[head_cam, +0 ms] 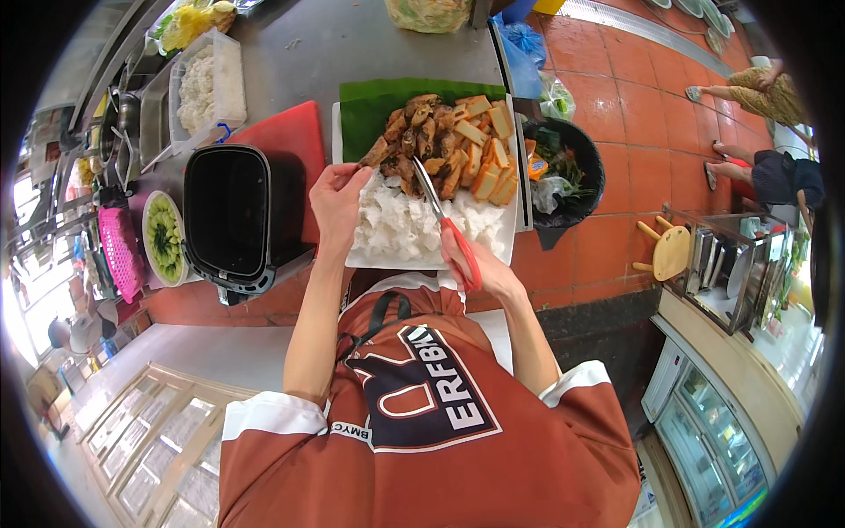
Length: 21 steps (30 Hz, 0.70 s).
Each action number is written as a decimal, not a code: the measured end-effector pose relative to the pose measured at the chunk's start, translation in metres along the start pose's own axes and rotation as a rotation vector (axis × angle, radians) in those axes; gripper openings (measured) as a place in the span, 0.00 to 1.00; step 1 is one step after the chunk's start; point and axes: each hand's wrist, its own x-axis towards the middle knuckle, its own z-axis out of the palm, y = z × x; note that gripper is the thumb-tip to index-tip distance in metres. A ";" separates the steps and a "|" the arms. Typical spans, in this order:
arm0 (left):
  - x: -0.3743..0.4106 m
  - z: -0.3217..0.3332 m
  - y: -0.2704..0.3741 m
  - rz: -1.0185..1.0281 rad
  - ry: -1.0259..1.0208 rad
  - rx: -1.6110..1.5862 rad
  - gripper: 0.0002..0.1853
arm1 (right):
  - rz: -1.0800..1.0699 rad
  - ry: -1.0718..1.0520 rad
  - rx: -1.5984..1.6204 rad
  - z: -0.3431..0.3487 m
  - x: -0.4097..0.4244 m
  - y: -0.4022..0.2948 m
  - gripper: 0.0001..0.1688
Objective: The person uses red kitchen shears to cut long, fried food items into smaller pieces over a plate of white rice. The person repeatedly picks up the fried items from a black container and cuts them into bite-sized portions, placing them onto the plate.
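A white tray (429, 265) lies before me, lined at its far side with a green banana leaf (360, 119). On it are browned fried meat pieces (422, 132), fried tofu pieces (492, 155) at the right and white rice noodles (403, 224) nearest me. My left hand (338, 198) pinches a browned meat piece (375, 153) at the tray's left side. In my right hand (485, 264) are red-handled scissors (432, 191), their blades pointing away from me, with the tips at the meat pile. Whether the blades touch a piece cannot be told.
A black air fryer basket (228, 211) stands left, beside a red cutting board (310, 138). Beyond are a plastic container of noodles (211, 92) and a bowl of sliced green vegetables (164, 237). A lined waste bin (581, 171) stands right of the counter. People stand farther right.
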 end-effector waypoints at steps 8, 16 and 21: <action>-0.048 0.023 -0.017 -0.015 -0.105 0.039 0.09 | -0.082 -0.195 0.140 0.011 -0.025 0.026 0.33; -0.063 0.038 -0.023 0.009 -0.105 0.173 0.13 | -0.059 -0.237 0.015 0.005 -0.013 0.020 0.42; -0.051 0.035 -0.028 0.035 -0.059 0.173 0.14 | -0.109 -0.183 0.064 0.008 -0.002 0.000 0.38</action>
